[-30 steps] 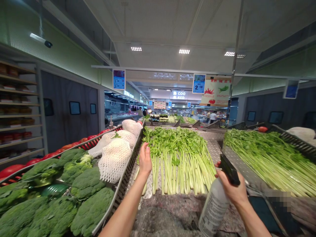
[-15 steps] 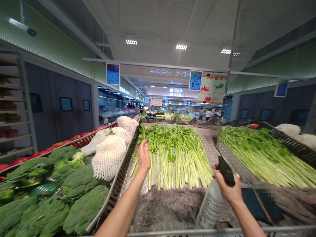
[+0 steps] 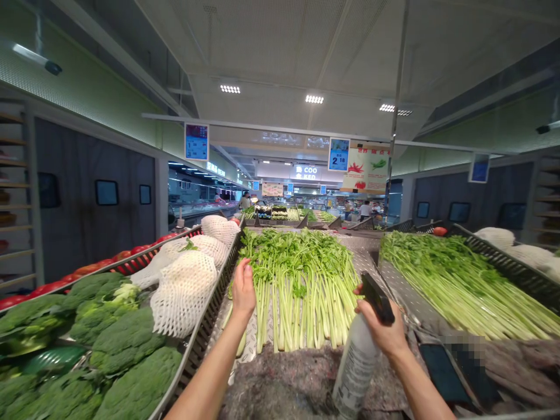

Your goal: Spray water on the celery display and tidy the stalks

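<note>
My right hand [image 3: 387,326] grips a white spray bottle [image 3: 355,367] by its black trigger head, with the bottle hanging upright in front of the celery. The bunched celery [image 3: 301,286] lies in the middle, leafy tops away from me and pale stalks towards me. My left hand [image 3: 244,289] is raised over the celery's left edge, fingers stretched upward and holding nothing visible. Below the stalks is a damp-looking grey cloth [image 3: 280,382] on the front of the display.
Broccoli [image 3: 126,344] and produce in white foam nets [image 3: 186,289] fill a black crate at left, with red tomatoes [image 3: 87,269] behind. More celery [image 3: 464,286], possibly a reflection, lies at right. A phone [image 3: 446,373] rests at front right. Price signs [image 3: 339,154] hang overhead.
The whole view has shifted, so the display and both hands appear further left. My right hand still holds the spray bottle, and my left hand keeps about the same pose beside the celery.
</note>
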Demonstrator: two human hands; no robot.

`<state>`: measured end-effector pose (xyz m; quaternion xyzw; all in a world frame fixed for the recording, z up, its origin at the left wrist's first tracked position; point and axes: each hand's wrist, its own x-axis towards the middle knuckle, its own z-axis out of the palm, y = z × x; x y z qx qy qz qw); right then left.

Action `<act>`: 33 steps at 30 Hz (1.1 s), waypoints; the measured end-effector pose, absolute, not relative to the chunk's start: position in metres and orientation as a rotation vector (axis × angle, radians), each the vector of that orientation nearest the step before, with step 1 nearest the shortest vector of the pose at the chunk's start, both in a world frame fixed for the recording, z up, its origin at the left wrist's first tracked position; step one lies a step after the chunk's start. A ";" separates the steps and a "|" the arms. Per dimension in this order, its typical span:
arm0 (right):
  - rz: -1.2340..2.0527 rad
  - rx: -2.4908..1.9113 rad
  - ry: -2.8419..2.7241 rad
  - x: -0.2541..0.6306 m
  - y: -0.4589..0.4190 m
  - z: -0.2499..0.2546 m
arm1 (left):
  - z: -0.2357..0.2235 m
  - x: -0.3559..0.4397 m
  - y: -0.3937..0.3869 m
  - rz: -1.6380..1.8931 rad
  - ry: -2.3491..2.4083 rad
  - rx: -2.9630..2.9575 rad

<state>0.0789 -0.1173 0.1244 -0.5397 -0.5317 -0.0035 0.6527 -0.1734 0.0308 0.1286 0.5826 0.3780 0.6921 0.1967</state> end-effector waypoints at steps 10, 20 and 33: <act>0.156 -1.156 -1.277 0.043 -0.093 0.149 | 0.137 -0.191 0.024 2.000 1.117 1.637; 0.143 -1.105 -1.468 0.001 -0.098 0.142 | 0.129 -0.197 0.027 2.010 1.142 1.648; 0.173 -1.085 -1.547 -0.020 -0.106 0.142 | 0.131 -0.200 0.021 2.005 1.148 1.638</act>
